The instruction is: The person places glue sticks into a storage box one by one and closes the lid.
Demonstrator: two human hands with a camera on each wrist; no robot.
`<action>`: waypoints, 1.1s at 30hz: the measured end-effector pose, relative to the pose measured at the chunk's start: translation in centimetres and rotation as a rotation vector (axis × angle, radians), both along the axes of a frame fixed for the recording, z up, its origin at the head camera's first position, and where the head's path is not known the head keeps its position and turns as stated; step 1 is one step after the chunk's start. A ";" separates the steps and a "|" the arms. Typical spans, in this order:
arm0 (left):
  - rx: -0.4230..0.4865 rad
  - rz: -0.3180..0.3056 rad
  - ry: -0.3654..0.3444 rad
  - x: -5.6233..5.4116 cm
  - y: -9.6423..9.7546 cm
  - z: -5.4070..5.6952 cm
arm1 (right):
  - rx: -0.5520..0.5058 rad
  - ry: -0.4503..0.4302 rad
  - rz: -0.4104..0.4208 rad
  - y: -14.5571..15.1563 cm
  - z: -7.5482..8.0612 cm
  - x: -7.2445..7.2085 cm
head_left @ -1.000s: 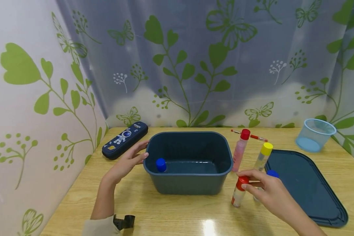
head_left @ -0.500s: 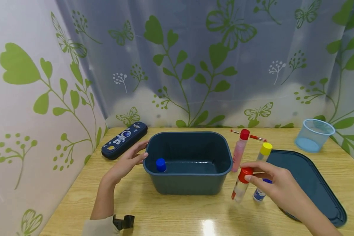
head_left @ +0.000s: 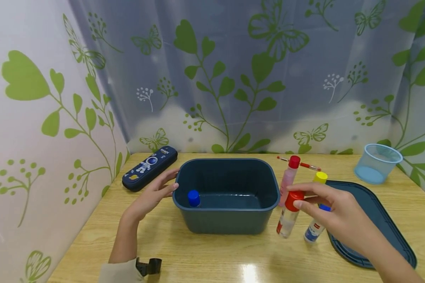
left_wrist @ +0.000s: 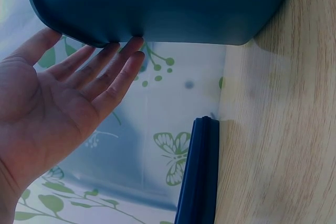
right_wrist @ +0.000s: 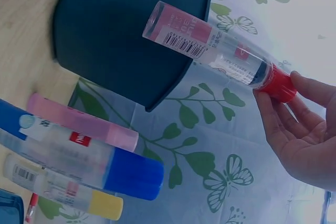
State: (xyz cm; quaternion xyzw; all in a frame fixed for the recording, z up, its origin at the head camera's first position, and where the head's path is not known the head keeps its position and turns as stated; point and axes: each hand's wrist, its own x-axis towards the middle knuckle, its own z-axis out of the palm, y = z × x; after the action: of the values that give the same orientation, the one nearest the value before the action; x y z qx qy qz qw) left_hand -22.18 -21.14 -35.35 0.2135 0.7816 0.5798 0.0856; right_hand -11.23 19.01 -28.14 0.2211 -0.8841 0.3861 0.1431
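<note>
In the head view my left hand (head_left: 152,196) rests against the left rim of a dark blue-green bin (head_left: 230,222), its fingers extended along the wall in the left wrist view. A bottle with a blue cap (head_left: 193,198) stands inside the bin at the left. Right of the bin, my right hand (head_left: 334,214) pinches the red cap of a clear glue bottle (head_left: 286,225), held tilted above the table; the right wrist view shows its printed label (right_wrist: 184,45). Close by are a blue-capped glue bottle (head_left: 312,232), a yellow-capped one (head_left: 320,177) and a pink red-capped one (head_left: 288,177).
A dark lid (head_left: 370,204) lies flat on the right, partly behind my right arm. Behind the bottles is a thin red pen (head_left: 309,166). A light blue mesh cup (head_left: 377,167) stands far right, and an astronaut pencil case (head_left: 150,167) lies back left.
My right hand has lifted the red-capped glue bottle off the table and raised it slightly. More of the blue-capped bottle shows now. The left hand has stayed at the bin's rim.
</note>
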 end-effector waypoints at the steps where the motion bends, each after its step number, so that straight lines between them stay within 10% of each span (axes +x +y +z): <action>1: -0.001 0.001 0.001 0.0 0.0 0.0 | 0.003 0.012 0.002 -0.1 0.2 0.0; 33: 0.008 -0.006 -0.003 0.0 0.1 0.0 | -0.116 -0.026 0.181 -5.8 5.3 -2.7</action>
State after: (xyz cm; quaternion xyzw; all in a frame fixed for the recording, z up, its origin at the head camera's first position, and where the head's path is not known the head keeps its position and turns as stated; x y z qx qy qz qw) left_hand -22.19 -21.05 -35.30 0.2154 0.7786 0.5828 0.0878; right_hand -13.92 13.25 -22.79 0.2864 -0.8385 0.4508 0.1085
